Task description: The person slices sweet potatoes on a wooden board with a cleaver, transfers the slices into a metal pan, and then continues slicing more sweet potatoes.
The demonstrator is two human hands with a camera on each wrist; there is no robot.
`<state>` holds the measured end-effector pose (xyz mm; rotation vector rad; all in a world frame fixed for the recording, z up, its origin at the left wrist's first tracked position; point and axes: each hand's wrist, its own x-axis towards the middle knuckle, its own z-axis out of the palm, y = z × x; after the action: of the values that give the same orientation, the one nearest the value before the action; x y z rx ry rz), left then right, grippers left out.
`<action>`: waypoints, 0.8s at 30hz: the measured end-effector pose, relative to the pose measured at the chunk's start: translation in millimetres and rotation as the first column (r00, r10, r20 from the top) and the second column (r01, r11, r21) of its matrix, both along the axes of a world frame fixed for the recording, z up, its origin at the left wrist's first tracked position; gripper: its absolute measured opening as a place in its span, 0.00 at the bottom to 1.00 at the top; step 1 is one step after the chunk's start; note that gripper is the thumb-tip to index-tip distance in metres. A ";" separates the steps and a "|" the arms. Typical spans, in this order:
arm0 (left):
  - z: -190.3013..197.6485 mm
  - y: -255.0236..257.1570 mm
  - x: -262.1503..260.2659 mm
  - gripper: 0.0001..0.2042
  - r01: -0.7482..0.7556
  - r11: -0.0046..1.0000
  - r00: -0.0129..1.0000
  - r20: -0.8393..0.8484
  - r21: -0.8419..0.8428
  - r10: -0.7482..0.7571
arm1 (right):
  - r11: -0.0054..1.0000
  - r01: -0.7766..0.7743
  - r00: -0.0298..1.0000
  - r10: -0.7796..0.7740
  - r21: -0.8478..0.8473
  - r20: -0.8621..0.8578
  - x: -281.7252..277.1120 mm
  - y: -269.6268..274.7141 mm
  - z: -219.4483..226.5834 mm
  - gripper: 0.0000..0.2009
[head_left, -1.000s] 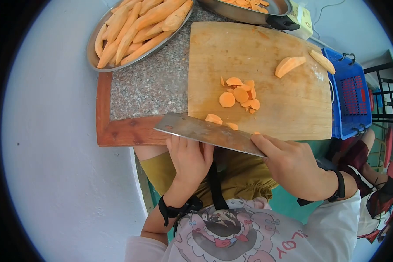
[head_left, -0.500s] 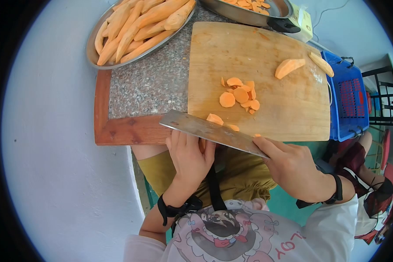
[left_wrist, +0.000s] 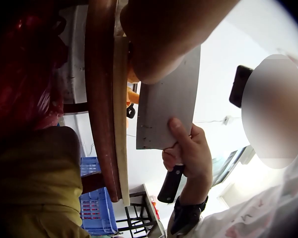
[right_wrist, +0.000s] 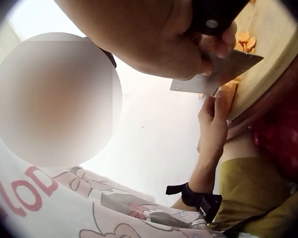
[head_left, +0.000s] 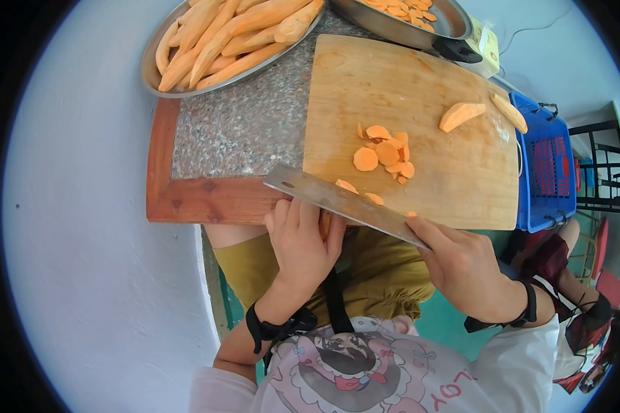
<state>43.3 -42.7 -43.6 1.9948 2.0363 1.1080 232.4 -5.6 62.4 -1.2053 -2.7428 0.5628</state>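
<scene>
My right hand [head_left: 465, 265] grips a broad cleaver [head_left: 344, 204] by its black handle [left_wrist: 171, 183], thumb against the blade. The blade slants over the near edge of a wooden cutting board [head_left: 406, 82]. My left hand [head_left: 300, 244] holds a peeled sweet potato [head_left: 325, 224] at that edge, its fingers close beside the blade; most of the piece is hidden by hand and cleaver. Just beyond the blade lie cut bits [head_left: 346, 186]. A small heap of orange slices [head_left: 386, 153] rests mid-board. Two larger pieces, one orange [head_left: 461, 115] and one paler [head_left: 508, 113], lie at the right.
A metal bowl [head_left: 148, 77] of peeled sweet potatoes stands at the back left on the granite tabletop [head_left: 234, 131]. Behind the board is a pan [head_left: 420, 34] with slices. A blue basket [head_left: 565, 199] sits right of the board, and another person's leg [head_left: 568, 237] shows beyond.
The head view has shifted slightly. The cleaver slants a little more, and both hands keep their holds. The slices and pieces on the board lie as before.
</scene>
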 end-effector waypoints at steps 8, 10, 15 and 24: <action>-2.0 0.3 -0.9 0.13 -0.004 1.000 1.000 0.005 0.013 0.004 | 1.000 0.008 1.000 -0.008 -0.010 -0.011 -0.5 0.4 -0.2 0.17; -1.7 0.3 -0.8 0.13 -0.004 1.000 1.000 0.004 0.011 0.004 | 1.000 0.008 1.000 -0.008 -0.019 -0.011 -0.2 0.2 0.0 0.17; -0.6 0.5 -0.5 0.13 -0.011 1.000 1.000 0.003 0.019 0.011 | 0.999 0.007 1.000 -0.008 -0.035 -0.005 -1.6 0.4 0.9 0.16; -1.1 2.5 -1.5 0.09 0.011 0.999 0.999 -0.045 0.043 -0.009 | 0.999 0.014 0.998 -0.011 -0.044 0.058 -6.8 2.6 0.6 0.12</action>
<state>41.8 -40.2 -44.7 2.0667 2.0382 1.1250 225.6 -2.9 63.0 -1.2673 -2.7824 0.5999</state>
